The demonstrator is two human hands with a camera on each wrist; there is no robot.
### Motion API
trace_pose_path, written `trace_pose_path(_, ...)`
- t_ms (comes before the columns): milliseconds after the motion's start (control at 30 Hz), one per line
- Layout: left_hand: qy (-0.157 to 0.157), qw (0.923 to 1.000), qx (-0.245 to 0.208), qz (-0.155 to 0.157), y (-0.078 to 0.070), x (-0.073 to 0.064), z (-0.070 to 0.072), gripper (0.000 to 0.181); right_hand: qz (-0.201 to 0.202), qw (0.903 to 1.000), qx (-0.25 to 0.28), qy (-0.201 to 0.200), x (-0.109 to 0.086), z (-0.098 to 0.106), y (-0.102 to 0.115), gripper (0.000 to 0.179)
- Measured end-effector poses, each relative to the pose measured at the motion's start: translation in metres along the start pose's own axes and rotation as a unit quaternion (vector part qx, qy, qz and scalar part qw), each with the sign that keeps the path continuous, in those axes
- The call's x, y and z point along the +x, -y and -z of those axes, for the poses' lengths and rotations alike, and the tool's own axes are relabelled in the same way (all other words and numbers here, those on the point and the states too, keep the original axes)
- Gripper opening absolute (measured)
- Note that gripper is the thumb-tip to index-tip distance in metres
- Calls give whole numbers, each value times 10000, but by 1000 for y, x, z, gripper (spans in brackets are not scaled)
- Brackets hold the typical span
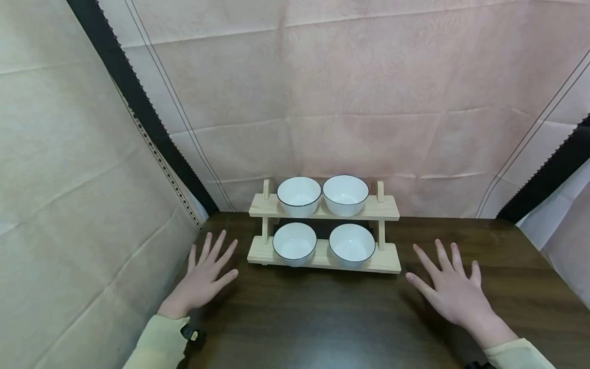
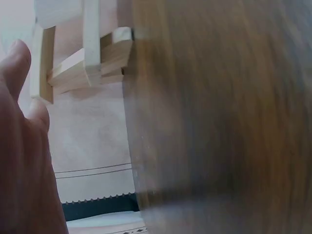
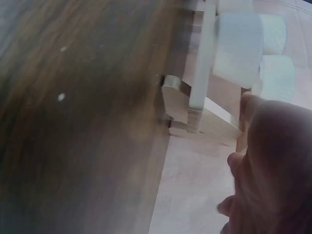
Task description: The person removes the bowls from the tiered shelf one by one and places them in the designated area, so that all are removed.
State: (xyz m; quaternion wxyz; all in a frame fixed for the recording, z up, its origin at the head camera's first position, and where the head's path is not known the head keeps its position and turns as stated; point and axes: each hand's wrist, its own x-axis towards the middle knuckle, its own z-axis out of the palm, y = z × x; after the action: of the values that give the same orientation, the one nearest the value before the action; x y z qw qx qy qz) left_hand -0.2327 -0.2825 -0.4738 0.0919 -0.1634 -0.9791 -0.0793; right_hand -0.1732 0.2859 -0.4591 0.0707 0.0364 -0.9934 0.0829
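A two-tier wooden rack (image 1: pixel 322 262) stands toward the back of the table, with two white, dark-rimmed bowls on each tier. On the upper tier are a left bowl (image 1: pixel 299 197) and a right bowl (image 1: pixel 345 196); below them sit another left bowl (image 1: pixel 295 244) and right bowl (image 1: pixel 352 245). My left hand (image 1: pixel 203 282) is spread with straight fingers to the left of the rack, apart from it. To the right of the rack, my right hand (image 1: pixel 454 287) is likewise spread and holds nothing. Both wrist views show the rack's wooden end beyond the fingers.
The dark brown wooden table (image 1: pixel 322 318) extends in front of the rack. Pale creased cloth (image 1: pixel 359 92) hangs right behind it, and another cloth panel (image 1: pixel 83 205) borders the left side. Black strips run along the cloth corners.
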Motion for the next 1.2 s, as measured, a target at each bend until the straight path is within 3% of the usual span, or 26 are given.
trace_pose_path(133, 33, 9970, -753, 149, -9, 4, 1, 69, 29, 9992, 373, -145, 6, 5, 4, 74)
trace_pose_path(233, -39, 9892, -1424, 331, -19, 9, 2, 66, 65, 9965, 760, -351, 12, 10, 10, 73)
trace_pose_path(433, -592, 9601, -2635, 720, -34, 28, -7, 60, -110, 9802, 1885, -597, 25, 19, 33, 63)
trace_pose_path(533, -667, 9459, -2975, 1105, -39, 36, -16, 59, -244, 9707, 2357, -390, 33, 24, 47, 64)
trace_pose_path(667, -485, 9333, -3123, 1707, -42, 44, -27, 61, -431, 9534, 2981, 191, 42, 26, 62, 71)
trace_pose_path(767, -491, 9214, -3300, 1991, -45, 48, -33, 63, -589, 9401, 3295, 639, 49, 25, 71, 76)
trace_pose_path(967, -390, 8996, -3866, 1992, -48, 54, -40, 54, -715, 9343, 3301, 1142, 61, 13, 84, 76)
trace_pose_path(1200, -290, 8789, -4347, 1944, -46, 58, -46, 46, -506, 9307, 3463, 1064, 64, 0, 90, 74)
